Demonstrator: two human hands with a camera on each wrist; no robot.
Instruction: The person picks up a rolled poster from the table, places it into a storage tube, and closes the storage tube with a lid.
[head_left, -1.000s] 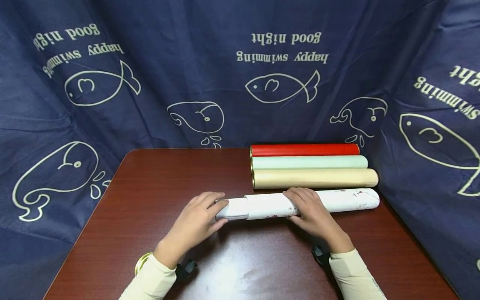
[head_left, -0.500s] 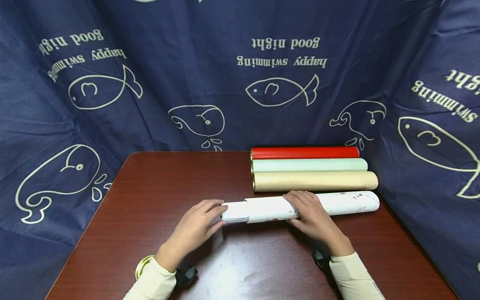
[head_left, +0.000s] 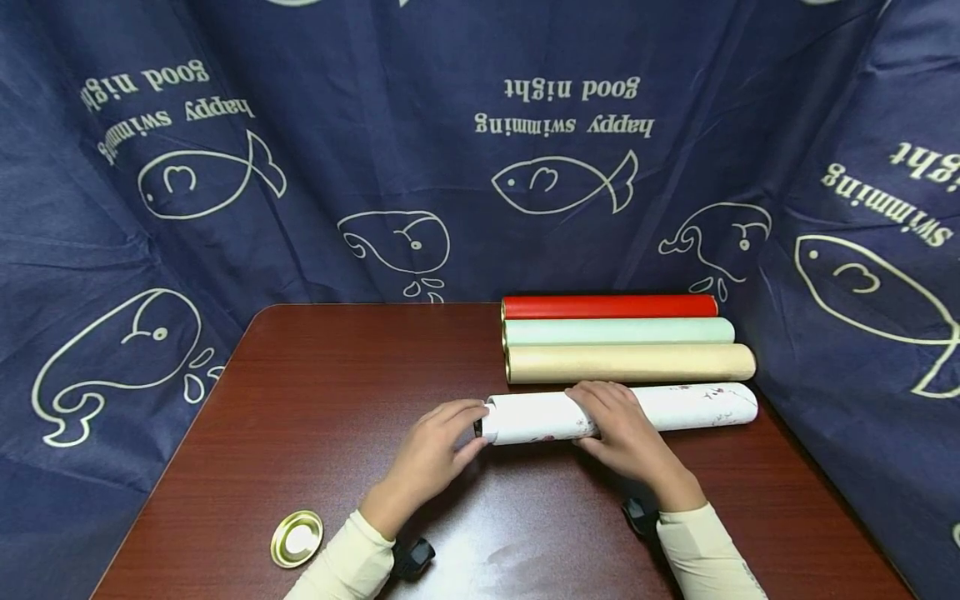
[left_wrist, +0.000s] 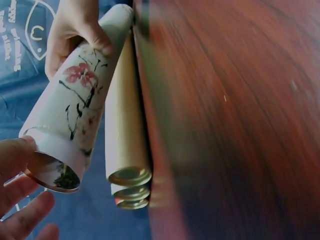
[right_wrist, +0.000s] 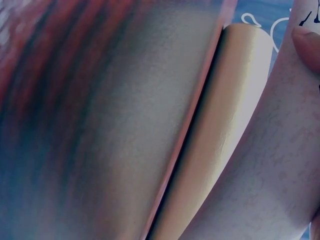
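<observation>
A white mailing tube (head_left: pixel 686 407) printed with flowers and branches lies lengthwise on the table. My right hand (head_left: pixel 615 433) grips it over the top near its middle. From its left end sticks out a short band of a white paper roll (head_left: pixel 489 423); the left wrist view shows dark print inside the roll (left_wrist: pixel 65 177). My left hand (head_left: pixel 435 454) holds this end, thumb and fingertips on opposite sides right at the tube's rim. In the right wrist view the tube (right_wrist: pixel 265 150) fills the right side, with part of a hand (right_wrist: pixel 307 50) on it.
Behind the white tube lie a cream tube (head_left: pixel 630 364), a pale green tube (head_left: pixel 618 331) and a red tube (head_left: pixel 607 307), side by side. A round gold lid (head_left: pixel 297 539) rests at the table's front left. Blue printed cloth (head_left: pixel 375 125) hangs around the table (head_left: pixel 337 358).
My left hand has moved right, and the paper roll has slid nearly all the way into the white tube. The gold lid has come out from behind my left wrist. My right hand has stayed put.
</observation>
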